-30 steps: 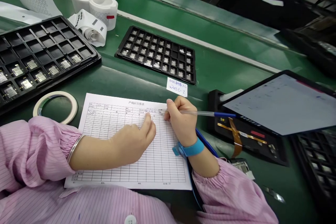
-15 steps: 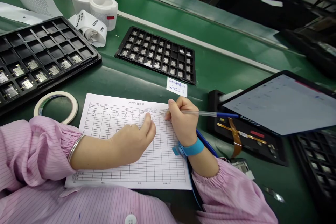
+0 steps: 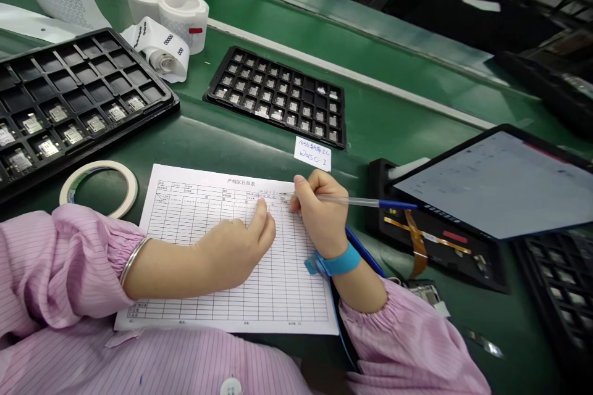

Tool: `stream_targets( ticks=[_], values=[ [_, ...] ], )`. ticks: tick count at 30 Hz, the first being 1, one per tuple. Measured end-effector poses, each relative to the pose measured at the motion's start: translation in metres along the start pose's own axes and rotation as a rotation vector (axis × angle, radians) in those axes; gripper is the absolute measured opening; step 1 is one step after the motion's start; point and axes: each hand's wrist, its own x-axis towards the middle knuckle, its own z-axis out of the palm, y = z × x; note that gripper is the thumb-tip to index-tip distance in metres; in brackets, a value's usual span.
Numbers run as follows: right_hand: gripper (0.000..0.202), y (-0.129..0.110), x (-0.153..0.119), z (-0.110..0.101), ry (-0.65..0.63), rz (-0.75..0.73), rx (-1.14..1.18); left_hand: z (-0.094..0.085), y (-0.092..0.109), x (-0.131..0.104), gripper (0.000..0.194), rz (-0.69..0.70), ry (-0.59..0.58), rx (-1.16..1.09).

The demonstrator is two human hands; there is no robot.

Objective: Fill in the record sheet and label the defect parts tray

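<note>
A printed form (image 3: 287,284) with a table grid lies flat on the green bench, with handwriting in its upper rows. My right hand (image 3: 323,216) grips a clear pen with a blue end (image 3: 361,201) over the form's upper right; the tip is near the header boxes. A blue wrist strap (image 3: 340,259) circles that wrist. Resting on the sheet, my left hand (image 3: 236,250) holds nothing, its index finger stretched toward the handwriting and other fingers partly hidden. Just beyond the form lies a small handwritten label (image 3: 313,153).
Black trays (image 3: 278,95) of small metal components stand behind the form, at left (image 3: 83,99) and at far right. A tape roll (image 3: 99,188) lies left, with label rolls (image 3: 183,18) behind. At right, a tilted screen (image 3: 500,182) rises above an opened device with an orange ribbon cable (image 3: 417,244).
My right hand and the pen have shifted very slightly left over the form. The left hand stays in place.
</note>
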Motion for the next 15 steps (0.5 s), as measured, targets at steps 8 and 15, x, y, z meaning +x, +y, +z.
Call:
stream_targets(
  ticks=[8,15],
  values=[
    [0.036,-0.0013,0.0002,0.0009,-0.010,-0.002,-0.028,-0.0010,-0.0008,-0.0005,0.058,0.003,0.001,0.007],
    [0.037,-0.0006,0.0002,0.0000,0.042,-0.002,-0.029,0.0002,-0.0003,-0.0014,0.059,0.000,-0.013,0.009]
  ],
)
